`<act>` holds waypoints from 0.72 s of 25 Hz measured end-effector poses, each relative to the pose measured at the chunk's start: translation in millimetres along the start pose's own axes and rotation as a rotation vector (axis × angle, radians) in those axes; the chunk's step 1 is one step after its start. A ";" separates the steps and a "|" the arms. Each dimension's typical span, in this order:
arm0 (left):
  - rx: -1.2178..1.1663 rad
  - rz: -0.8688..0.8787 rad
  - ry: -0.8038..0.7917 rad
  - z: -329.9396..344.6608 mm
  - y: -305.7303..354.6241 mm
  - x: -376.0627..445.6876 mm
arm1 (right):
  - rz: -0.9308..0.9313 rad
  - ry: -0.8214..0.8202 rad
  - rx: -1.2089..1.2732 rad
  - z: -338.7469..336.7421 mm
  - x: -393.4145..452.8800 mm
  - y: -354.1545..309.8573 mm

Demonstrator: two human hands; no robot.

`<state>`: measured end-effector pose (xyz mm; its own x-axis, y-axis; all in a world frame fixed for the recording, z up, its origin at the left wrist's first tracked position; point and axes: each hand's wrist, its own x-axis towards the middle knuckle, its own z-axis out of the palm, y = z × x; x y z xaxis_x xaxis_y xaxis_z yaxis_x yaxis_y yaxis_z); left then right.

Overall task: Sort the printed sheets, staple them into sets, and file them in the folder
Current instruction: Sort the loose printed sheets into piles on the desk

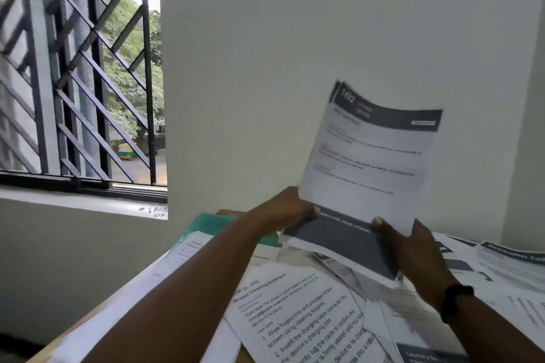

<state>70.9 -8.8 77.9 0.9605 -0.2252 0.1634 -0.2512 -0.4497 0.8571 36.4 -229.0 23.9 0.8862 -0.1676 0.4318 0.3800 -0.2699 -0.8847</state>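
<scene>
Both hands held a thin bundle of printed sheets (pixel 368 156) upright above the far middle of the tabletop (pixel 76 330). The left hand (pixel 283 212) gripped the bundle's lower left edge, thumb pressed on the front; the right hand (pixel 413 250) gripped the lower right corner, its fingers curled behind the paper and its thumb on the front. A dark band (pixel 457 300) circled the right wrist. The top sheet was smooth white paper, bowed slightly, with a dark grey header strip and lines of small black text too blurred to read. Its lower part folded forward over a dark grey panel.

Below the hands, loose sheets (pixel 298 315) lay scattered and overlapping across the tabletop; the nearest, tilted, was headed "Screen Cleaning Inspection". More sheets (pixel 507 268) spread toward the right edge. At the far left corner a flat green piece, possibly the folder (pixel 212 224), showed beneath white pages. The tabletop's near left edge looked like pale wood.

Behind stood a plain matte white wall (pixel 295 53), and to the left a window (pixel 79 68) with a dark metal diagonal grille, green foliage beyond.
</scene>
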 end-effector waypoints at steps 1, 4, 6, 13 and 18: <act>-0.003 0.021 -0.007 -11.8 13.1 -5.7 | -0.030 0.059 0.083 -2.0 -1.6 -12.2; -0.069 0.055 -0.059 -50.5 45.1 -30.8 | -0.044 0.090 0.302 -2.1 -2.4 -43.4; -0.099 0.051 -0.063 -78.5 50.9 -48.2 | 0.020 -0.011 0.320 10.5 4.4 -56.6; -0.217 -0.162 0.335 -156.0 -12.2 -71.5 | 0.230 -0.240 0.247 110.1 35.8 -83.7; 0.006 -0.319 0.455 -156.7 -98.1 -57.1 | 0.359 -0.341 0.063 182.7 36.6 -37.4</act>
<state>59.5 183.6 61.0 0.9436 0.3182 0.0913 0.0614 -0.4393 0.8962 103.0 -51.8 40.7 0.9963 0.0826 0.0254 0.0410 -0.1926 -0.9804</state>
